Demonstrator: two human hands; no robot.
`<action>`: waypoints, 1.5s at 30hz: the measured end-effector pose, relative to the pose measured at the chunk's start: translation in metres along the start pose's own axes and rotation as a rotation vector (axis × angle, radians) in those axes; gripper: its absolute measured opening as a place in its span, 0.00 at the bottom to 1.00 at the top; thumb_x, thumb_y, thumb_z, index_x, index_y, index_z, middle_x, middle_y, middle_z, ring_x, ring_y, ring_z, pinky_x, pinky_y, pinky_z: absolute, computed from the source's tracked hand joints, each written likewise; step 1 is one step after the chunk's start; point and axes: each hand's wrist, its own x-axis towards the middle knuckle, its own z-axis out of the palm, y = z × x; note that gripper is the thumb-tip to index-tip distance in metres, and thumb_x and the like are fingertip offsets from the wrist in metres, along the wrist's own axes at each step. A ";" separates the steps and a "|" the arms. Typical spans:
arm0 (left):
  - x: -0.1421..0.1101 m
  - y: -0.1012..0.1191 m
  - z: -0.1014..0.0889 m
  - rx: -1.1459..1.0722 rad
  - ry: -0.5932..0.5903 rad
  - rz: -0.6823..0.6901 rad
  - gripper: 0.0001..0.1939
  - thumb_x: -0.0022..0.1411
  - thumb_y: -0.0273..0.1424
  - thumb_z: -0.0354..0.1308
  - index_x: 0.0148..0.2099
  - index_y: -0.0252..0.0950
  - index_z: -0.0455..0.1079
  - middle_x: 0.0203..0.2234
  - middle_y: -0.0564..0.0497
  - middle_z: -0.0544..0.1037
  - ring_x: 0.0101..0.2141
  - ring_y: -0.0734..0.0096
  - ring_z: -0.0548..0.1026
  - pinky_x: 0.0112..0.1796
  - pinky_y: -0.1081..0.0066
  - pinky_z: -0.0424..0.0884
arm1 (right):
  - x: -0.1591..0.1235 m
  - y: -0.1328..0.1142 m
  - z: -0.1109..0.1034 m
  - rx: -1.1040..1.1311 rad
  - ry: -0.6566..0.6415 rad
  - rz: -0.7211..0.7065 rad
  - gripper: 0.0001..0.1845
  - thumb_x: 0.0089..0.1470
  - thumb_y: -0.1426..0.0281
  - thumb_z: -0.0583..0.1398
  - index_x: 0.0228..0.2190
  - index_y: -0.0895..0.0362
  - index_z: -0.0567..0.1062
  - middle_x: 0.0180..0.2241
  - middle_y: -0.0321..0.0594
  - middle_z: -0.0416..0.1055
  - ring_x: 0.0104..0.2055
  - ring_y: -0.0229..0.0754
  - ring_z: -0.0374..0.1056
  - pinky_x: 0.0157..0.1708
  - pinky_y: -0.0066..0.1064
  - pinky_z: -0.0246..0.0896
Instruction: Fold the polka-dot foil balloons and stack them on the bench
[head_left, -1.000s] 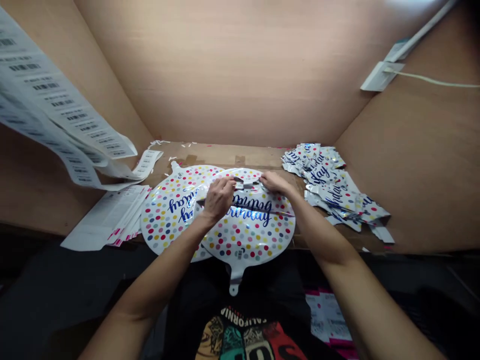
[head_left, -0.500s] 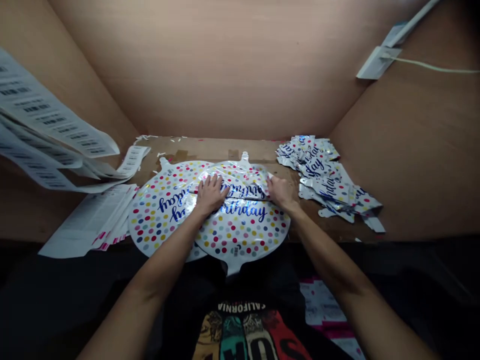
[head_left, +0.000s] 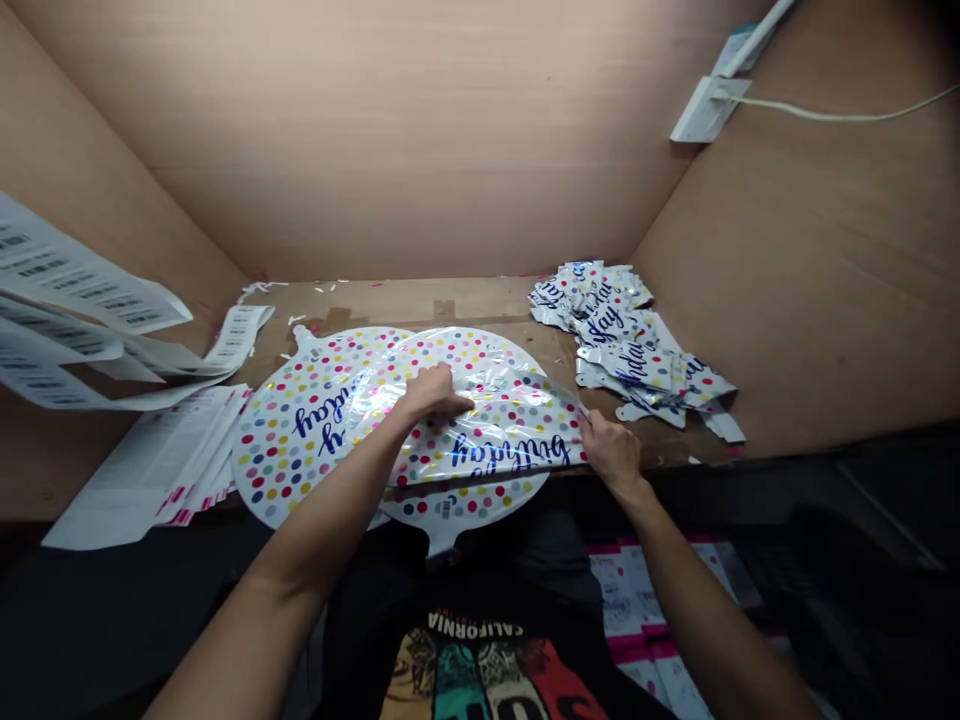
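Flat foil balloons (head_left: 281,450), white with coloured dots and blue "birthday" lettering, overlap on the cardboard-covered worktop. On top of them is a balloon folded into a band (head_left: 517,425), its lettering upside down to me. My right hand (head_left: 613,450) pinches the right end of this band between thumb and fingers. My left hand (head_left: 435,392) rests on the band's upper middle with fingers curled and thumb stretched to the right, gripping the foil; the fingertips are partly hidden. To the right lies a pile of folded balloons (head_left: 630,345).
Barcode label strips (head_left: 82,280) hang in from the left, above a fanned stack of paper sheets (head_left: 142,460). Wooden panels (head_left: 405,130) enclose the worktop. A white socket with a cable (head_left: 709,108) is on the right. Pink-and-white packets (head_left: 637,600) lie below the worktop's edge.
The folded band has come toward me and to the right, with my right hand pulling its end. My left hand has gone from spread flat to curled. The view has shifted slightly.
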 end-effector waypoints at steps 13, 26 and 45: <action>-0.101 0.021 -0.056 0.096 0.436 0.672 0.12 0.71 0.27 0.49 0.39 0.38 0.74 0.40 0.42 0.78 0.41 0.59 0.75 0.46 0.59 0.71 | 0.049 -0.011 -0.121 0.245 0.380 -0.530 0.36 0.64 0.64 0.60 0.70 0.55 0.59 0.71 0.53 0.55 0.73 0.63 0.48 0.69 0.60 0.40; -0.150 -0.080 0.060 -0.043 0.268 0.590 0.17 0.60 0.22 0.54 0.49 0.39 0.75 0.55 0.42 0.78 0.56 0.54 0.73 0.57 0.55 0.69 | -0.015 -0.016 0.018 0.480 0.059 -0.929 0.14 0.60 0.77 0.54 0.43 0.57 0.77 0.51 0.51 0.78 0.54 0.51 0.72 0.53 0.43 0.63; -0.052 0.034 -0.016 -0.661 -0.315 0.149 0.15 0.53 0.42 0.68 0.32 0.36 0.74 0.22 0.52 0.77 0.22 0.68 0.73 0.23 0.73 0.64 | -0.002 -0.047 0.004 0.830 0.367 0.037 0.23 0.64 0.50 0.59 0.45 0.57 0.72 0.47 0.56 0.74 0.52 0.55 0.70 0.54 0.45 0.64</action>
